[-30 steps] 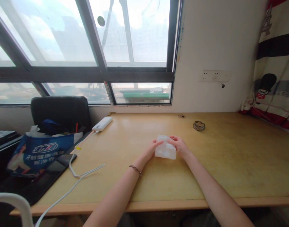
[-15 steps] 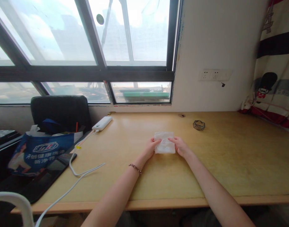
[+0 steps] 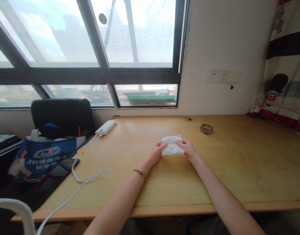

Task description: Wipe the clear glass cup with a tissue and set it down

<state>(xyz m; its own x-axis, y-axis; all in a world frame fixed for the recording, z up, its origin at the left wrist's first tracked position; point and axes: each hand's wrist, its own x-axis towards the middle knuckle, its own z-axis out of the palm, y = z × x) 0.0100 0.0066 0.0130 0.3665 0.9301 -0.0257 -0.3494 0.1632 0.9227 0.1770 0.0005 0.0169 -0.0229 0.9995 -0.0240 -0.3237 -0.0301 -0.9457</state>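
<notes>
A white, folded tissue [image 3: 172, 145] is held between my two hands above the wooden table [image 3: 169, 189]. My left hand [image 3: 158, 152] grips its left edge, thumb on top and fingers underneath. On the right edge, my right hand [image 3: 189, 149] pinches it the same way. The tissue looks soft and slightly creased, its near edge a little uneven. My fingers beneath it are mostly hidden. A beaded bracelet [image 3: 140, 174] circles my left wrist.
To the right lies a dark ring-shaped band [image 3: 206, 129]. A white power bank [image 3: 106, 127] with a white cable [image 3: 77, 179] sits at the table's left edge. Beyond that are a blue bag [image 3: 45, 158] and a black chair [image 3: 63, 112].
The tissue has tilted and shifted slightly, its right side now higher at the back and its near edge drawn up. Both hands keep their hold, nearly in place.
</notes>
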